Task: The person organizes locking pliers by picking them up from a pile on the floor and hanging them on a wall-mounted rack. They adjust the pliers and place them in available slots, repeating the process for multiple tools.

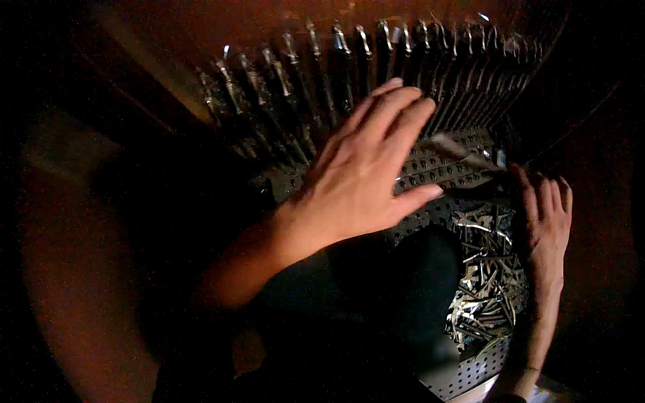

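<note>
My left hand (pixel 363 168) is stretched out palm down, thumb apart from the fingers, with nothing seen in it. Its fingertips reach over a row of thin dark strips with shiny bent tips (pixel 339 40). Beyond its thumb lies a dark panel with rows of small holes or studs (pixel 457 168). My right hand (pixel 547 215) is at the right, its fingers bent over something dark that I cannot make out. Close to those fingers a blurred, light flat strip (pixel 463 151) slants across the panel; whether the hand grips it is unclear.
A heap of thin, shiny metal-like pieces (pixel 487 275) lies between my forearms, on a perforated light tray (pixel 480 369). A dark rounded shape, perhaps my knee (pixel 423 269), stands beside the heap. Brown surfaces (pixel 201 20) rise behind the strips. Much of the scene is too dark to read.
</note>
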Demonstrator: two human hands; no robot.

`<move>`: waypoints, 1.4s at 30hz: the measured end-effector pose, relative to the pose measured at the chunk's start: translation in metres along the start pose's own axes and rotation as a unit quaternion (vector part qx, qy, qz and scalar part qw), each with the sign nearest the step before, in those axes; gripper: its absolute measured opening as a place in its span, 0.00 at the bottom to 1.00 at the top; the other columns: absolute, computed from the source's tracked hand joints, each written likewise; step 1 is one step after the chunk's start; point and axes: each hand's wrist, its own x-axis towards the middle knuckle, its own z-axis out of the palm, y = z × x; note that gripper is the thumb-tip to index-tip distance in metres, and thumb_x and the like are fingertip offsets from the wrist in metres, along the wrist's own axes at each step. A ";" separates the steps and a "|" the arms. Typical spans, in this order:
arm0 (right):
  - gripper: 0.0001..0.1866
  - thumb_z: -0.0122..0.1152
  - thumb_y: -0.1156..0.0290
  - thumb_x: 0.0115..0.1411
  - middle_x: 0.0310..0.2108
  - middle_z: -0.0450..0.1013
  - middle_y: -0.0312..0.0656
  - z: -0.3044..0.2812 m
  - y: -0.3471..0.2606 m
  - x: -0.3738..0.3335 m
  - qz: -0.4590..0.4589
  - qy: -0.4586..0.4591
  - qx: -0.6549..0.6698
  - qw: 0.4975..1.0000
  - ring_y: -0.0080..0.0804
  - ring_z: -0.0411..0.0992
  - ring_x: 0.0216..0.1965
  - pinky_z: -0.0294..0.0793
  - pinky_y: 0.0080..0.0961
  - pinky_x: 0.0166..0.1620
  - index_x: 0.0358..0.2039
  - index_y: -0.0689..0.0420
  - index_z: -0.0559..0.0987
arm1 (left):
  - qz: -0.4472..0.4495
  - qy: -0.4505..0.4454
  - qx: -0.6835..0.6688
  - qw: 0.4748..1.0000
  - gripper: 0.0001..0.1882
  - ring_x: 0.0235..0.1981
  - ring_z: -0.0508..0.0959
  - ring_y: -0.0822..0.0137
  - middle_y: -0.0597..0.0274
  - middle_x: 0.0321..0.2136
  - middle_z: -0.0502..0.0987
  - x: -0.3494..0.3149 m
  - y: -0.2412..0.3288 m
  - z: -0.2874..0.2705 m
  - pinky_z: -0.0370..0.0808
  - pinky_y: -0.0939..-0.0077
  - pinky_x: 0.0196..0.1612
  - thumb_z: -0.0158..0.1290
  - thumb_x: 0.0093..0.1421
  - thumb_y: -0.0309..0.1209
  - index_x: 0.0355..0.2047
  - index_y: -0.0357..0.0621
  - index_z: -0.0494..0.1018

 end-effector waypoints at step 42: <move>0.14 0.55 0.68 0.70 0.17 0.68 0.50 0.054 -0.247 0.042 0.273 0.023 0.561 0.781 0.41 0.70 0.17 0.69 0.33 0.25 0.28 0.62 0.74 | -0.425 0.072 -0.550 0.715 0.12 0.28 0.75 0.78 0.69 0.31 0.78 -0.131 -0.056 0.066 0.73 0.78 0.31 0.57 0.68 0.37 0.46 0.43 0.75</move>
